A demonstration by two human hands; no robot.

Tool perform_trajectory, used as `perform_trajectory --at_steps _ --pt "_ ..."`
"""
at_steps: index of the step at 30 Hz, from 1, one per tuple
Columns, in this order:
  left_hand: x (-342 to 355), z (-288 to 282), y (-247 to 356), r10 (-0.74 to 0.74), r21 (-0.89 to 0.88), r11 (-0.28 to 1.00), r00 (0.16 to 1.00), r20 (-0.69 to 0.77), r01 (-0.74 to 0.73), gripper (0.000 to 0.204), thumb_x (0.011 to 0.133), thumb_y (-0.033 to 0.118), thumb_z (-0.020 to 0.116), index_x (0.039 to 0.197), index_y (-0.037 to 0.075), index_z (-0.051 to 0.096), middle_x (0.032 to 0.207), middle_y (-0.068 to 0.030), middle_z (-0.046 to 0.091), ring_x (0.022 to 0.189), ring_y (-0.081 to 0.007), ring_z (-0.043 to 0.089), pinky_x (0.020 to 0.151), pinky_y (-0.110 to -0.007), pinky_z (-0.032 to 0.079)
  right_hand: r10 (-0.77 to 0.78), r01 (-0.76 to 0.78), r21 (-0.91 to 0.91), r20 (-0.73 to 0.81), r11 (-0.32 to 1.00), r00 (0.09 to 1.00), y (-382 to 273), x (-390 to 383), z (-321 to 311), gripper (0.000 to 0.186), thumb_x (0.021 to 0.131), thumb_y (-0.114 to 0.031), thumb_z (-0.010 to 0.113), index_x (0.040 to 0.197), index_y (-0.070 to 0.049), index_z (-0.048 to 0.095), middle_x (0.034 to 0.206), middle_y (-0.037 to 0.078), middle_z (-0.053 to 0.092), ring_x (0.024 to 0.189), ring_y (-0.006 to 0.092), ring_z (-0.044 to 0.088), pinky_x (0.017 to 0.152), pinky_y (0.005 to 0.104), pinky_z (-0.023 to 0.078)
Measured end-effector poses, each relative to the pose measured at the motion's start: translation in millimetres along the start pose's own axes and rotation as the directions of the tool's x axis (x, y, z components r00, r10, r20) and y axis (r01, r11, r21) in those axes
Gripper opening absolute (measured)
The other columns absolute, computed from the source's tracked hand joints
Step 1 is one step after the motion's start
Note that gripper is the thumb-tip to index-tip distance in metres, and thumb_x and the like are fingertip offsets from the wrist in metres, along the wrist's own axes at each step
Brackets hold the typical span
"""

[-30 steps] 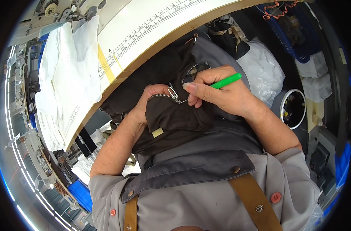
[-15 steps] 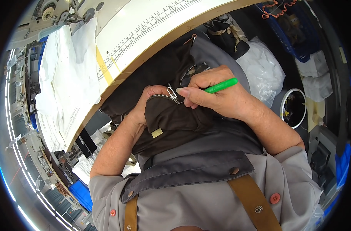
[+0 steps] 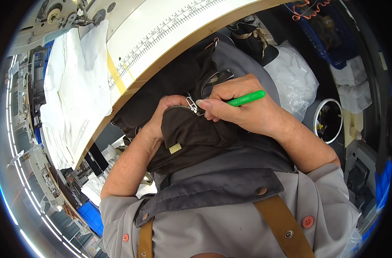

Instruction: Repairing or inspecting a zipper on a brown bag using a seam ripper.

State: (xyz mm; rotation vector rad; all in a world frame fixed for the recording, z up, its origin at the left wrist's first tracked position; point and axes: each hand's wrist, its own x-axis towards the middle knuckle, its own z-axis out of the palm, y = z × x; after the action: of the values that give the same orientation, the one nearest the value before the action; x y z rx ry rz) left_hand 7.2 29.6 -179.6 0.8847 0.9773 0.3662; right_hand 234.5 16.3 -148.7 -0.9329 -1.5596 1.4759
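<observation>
A dark brown garment with a metal zipper is bunched over my lap. My left hand grips its cloth at the zipper, most of the fingers hidden behind the fabric. Beside the left fingers lies the silver zipper slider with its pull. My right hand is closed around a green-handled seam ripper, its thin metal tip close to the slider. Another toothed stretch of zipper curves up just beyond the right fingers. A small pale yellow tag sits on the cloth below.
A white table with ruler markings curves in front, its wooden edge close to the garment. White cloth pieces hang over it at left, near a sewing machine. On the right are a plastic bag, a round white-rimmed bin and a blue basket.
My right hand and the seam ripper have shifted very slightly at the slider. The left hand keeps its hold on the garment.
</observation>
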Motion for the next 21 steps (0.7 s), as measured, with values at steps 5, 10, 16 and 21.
perform_trajectory --at_steps 5,10,16,21 --pt "5.9 -13.2 -14.9 0.004 0.036 0.999 1.0 0.022 -0.004 0.005 0.08 0.004 0.059 0.079 0.001 0.063 0.076 -0.0039 0.062 0.071 -0.0101 0.06 0.064 -0.023 0.05 0.016 -0.016 0.033 0.008 0.999 1.0 -1.9 0.8 0.5 0.024 0.085 -0.015 0.06 0.067 0.001 0.063 0.062 0.006 0.064 0.055 0.0103 0.06 0.051 0.0229 0.047" --pt "3.3 -6.0 -7.3 -0.022 -0.016 1.0 0.999 -0.026 0.022 0.011 0.081 0.004 0.054 0.076 -0.001 0.062 0.074 -0.0087 0.062 0.071 -0.0155 0.063 0.066 -0.027 0.054 0.209 -0.188 0.346 -0.024 0.919 0.978 -3.0 -1.5 0.9 0.032 0.088 -0.021 0.058 0.067 0.003 0.062 0.062 0.006 0.061 0.056 0.0092 0.057 0.054 0.0223 0.048" --pt "-4.8 -4.4 -1.0 0.023 -0.161 0.987 1.0 0.013 -0.021 0.002 0.077 0.001 0.063 0.076 0.003 0.062 0.077 -0.0024 0.064 0.071 -0.0085 0.061 0.065 -0.022 0.051 0.124 -0.08 0.401 -0.085 0.913 0.989 -0.5 -4.1 -2.2 0.026 0.088 -0.018 0.057 0.073 0.002 0.063 0.07 0.009 0.064 0.063 0.0108 0.06 0.054 0.0224 0.047" --pt "-13.0 -8.8 13.5 -0.059 -0.369 0.928 0.998 -0.031 0.044 0.007 0.076 -0.002 0.06 0.081 -0.001 0.064 0.082 -0.0103 0.066 0.075 -0.0144 0.065 0.069 -0.027 0.055 -0.413 0.402 -0.156 -0.046 0.902 0.91 -7.4 -4.8 -0.2 0.022 0.088 -0.024 0.056 0.084 -0.004 0.063 0.086 0.008 0.066 0.074 0.0172 0.061 0.068 0.0294 0.045"
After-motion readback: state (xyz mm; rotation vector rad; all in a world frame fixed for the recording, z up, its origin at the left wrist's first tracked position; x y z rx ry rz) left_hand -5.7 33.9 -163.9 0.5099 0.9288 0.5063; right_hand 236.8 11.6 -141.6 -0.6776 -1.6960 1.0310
